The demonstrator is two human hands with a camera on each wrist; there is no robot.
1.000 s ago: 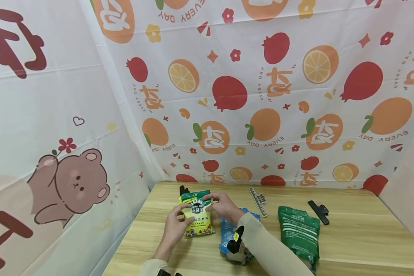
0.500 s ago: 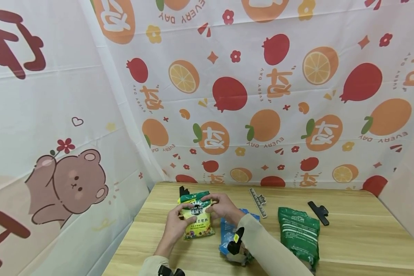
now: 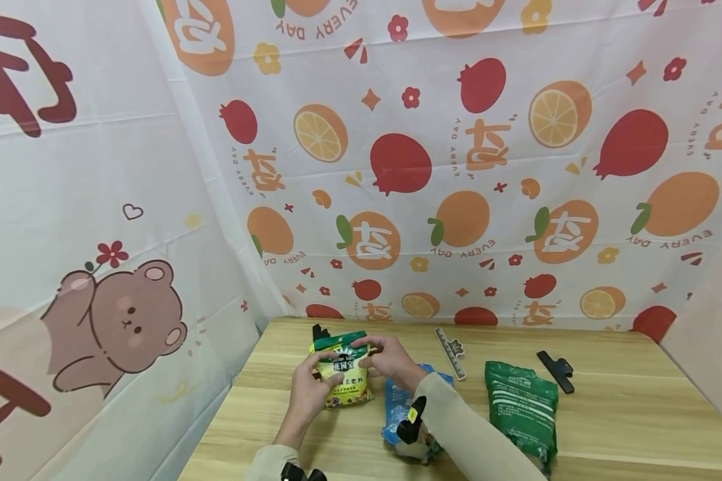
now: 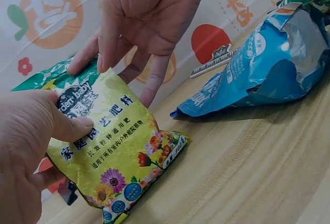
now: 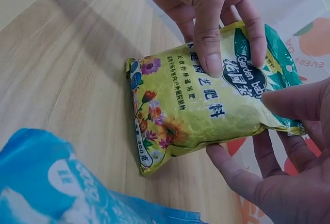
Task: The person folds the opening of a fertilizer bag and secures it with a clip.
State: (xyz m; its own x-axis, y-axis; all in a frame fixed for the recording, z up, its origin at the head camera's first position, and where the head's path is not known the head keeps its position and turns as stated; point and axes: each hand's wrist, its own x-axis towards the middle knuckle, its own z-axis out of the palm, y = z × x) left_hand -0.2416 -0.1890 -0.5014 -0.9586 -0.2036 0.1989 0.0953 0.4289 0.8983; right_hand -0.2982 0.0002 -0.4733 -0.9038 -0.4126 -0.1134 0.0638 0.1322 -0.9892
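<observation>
A yellow and green fertilizer bag (image 3: 350, 384) with flowers printed along its bottom is held tilted at the table's left. My left hand (image 3: 308, 394) grips its left side, thumb across the printed front, as the left wrist view shows. Opposite, my right hand (image 3: 391, 361) holds the upper right edge; in the right wrist view its thumb (image 5: 294, 102) lies on the front and its other fingers (image 5: 234, 170) go behind. Whether the bag's bottom touches the wood is hard to tell. Below my right wrist lies a crumpled blue bag (image 3: 395, 407), partly covered by the forearm.
A larger green bag (image 3: 522, 407) lies to the right, with a black clip (image 3: 556, 371) beyond it. Near the back of the wooden table (image 3: 626, 401) is a white ruler-like clip (image 3: 450, 353). Another black clip (image 3: 320, 332) shows behind the yellow bag. Printed cloth hangs behind.
The fertilizer bag's lower edge has risen slightly and its front now looks more foreshortened. Both hands keep their hold in nearly the same place.
</observation>
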